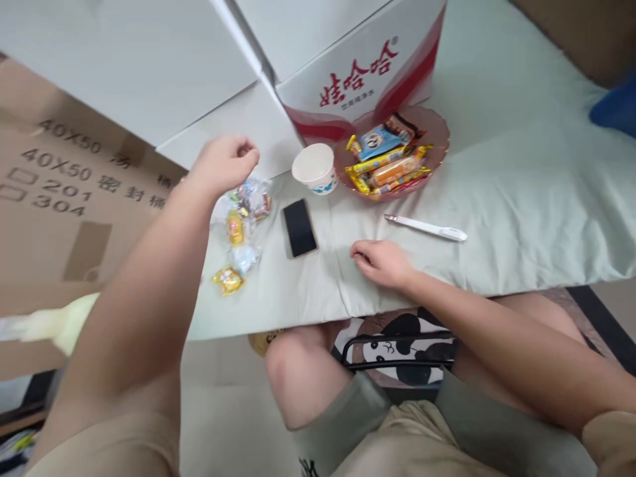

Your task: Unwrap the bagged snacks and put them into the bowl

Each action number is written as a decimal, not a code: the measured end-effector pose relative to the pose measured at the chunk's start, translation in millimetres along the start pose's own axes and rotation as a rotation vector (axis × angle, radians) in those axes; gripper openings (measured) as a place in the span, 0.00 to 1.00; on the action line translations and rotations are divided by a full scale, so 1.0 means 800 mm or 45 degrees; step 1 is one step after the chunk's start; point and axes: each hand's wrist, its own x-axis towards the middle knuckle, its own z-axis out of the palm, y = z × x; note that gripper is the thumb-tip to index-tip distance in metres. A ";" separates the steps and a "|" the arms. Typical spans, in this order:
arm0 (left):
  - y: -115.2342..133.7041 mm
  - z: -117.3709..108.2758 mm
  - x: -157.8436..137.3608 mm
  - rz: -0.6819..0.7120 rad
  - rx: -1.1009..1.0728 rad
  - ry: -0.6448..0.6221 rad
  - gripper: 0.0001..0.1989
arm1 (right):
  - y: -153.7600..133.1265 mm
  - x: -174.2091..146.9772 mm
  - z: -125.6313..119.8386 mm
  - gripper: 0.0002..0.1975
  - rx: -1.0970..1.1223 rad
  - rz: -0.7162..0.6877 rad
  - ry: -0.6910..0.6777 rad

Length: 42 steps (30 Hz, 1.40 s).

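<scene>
My left hand (226,162) is raised above small wrapped snacks (236,228) at the table's left side. Its fingers are curled in, and whatever they may hold is hidden. A yellow-wrapped piece (229,281) lies nearest the front edge of that group. My right hand (380,262) rests on the cloth in a loose fist, with nothing showing in it. Between the hands lies a dark-screened phone (300,228). Beyond the right hand is a white utility knife (426,227). A white paper cup (315,169) stands upright beside a pink glass bowl (441,142) of packaged snacks (390,159).
Behind the cup and bowl stands a white carton with red lettering (360,79), with more white boxes (129,59) to its left. A large brown cardboard box (44,232) borders the left side. Pale green cloth (527,199) covers the table, its front edge above my knees.
</scene>
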 end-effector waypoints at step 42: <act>0.158 0.168 -0.228 -0.454 -2.393 -0.064 0.23 | 0.014 -0.008 -0.005 0.17 0.284 -0.371 0.831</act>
